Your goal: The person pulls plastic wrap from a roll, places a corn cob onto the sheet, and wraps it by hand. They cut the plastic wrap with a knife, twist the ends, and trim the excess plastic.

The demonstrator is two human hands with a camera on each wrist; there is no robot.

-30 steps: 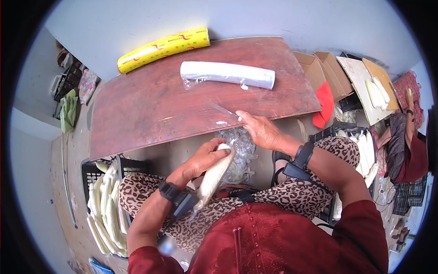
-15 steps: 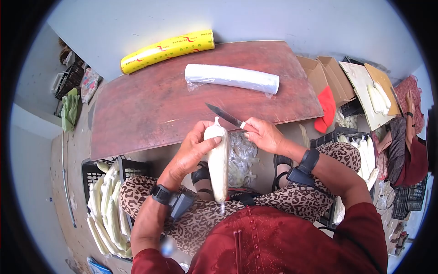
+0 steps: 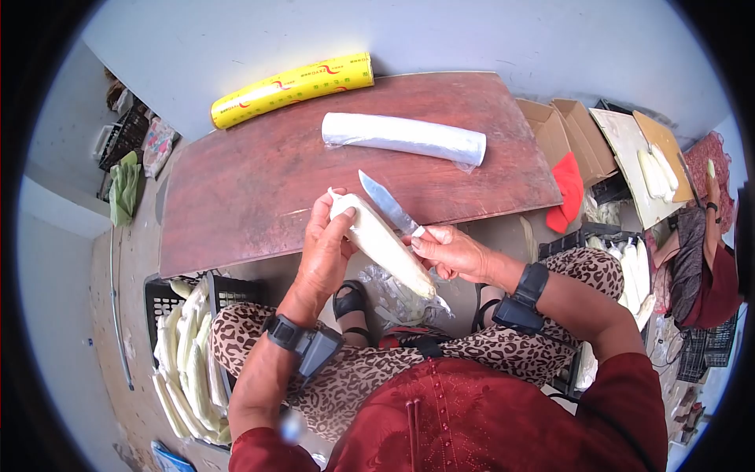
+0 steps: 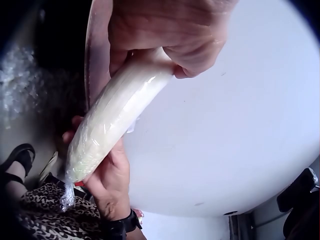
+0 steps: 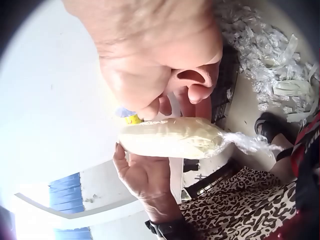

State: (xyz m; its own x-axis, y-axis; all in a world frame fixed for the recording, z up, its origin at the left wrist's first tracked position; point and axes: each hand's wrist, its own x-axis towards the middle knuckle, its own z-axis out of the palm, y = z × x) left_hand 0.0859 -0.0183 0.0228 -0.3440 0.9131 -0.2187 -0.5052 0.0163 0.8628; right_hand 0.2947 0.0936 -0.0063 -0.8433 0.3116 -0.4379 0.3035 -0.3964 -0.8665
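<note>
My left hand (image 3: 321, 248) grips the upper end of a long, pale ear of corn (image 3: 385, 244), still in its husk by its look and wrapped in clear film. It slants down to the right over my lap. Film is twisted into a tail at its lower end, plain in the left wrist view, where the corn (image 4: 117, 110) shows glossy. In my right hand (image 3: 464, 253) is a knife (image 3: 385, 203), blade pointing up and left beside the corn. Fingers of that hand are right at the corn's lower half. The knife does not show in the wrist views.
On the red-brown table (image 3: 236, 197) lie a yellow printed roll (image 3: 291, 90) and a white film roll (image 3: 405, 139). Black crates with pale ears stand left (image 3: 185, 354) and right (image 3: 629, 267). Film scraps (image 5: 272, 65) litter the floor. Another person's arm (image 3: 712, 208) shows far right.
The corn came up from low over the lap, stood upright, and now slants down to the right. My left hand rose with it. The knife blade turned more upright, and the right hand lowered to the corn.
</note>
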